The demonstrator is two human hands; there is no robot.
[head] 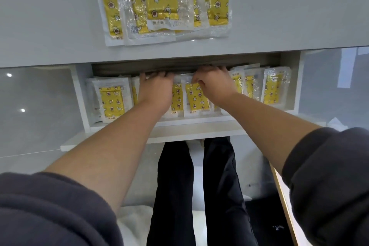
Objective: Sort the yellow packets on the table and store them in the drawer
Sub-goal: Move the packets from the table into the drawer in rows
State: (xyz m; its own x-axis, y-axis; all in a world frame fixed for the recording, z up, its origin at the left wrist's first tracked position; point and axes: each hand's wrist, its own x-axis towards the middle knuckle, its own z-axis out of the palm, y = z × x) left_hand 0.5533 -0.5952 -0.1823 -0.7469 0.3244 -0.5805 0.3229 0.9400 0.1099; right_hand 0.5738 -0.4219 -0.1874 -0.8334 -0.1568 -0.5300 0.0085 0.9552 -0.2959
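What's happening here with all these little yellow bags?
A person is storing yellow packets. The left hand and right hand both reach into the open drawer and are on the row of packets inside. The right seems to pinch some of their tops, and the fingers are partly hidden under the table edge. A loose pile of packets lies on the table above, not yet put away.

At twelve o'clock we see yellow packets (161, 0), clear sleeves with star-printed yellow inserts, lying flat and overlapping on the table (50, 16). Toward six o'clock from them, the open white drawer (79, 94) holds stored packets (111, 102), leaning in a row.
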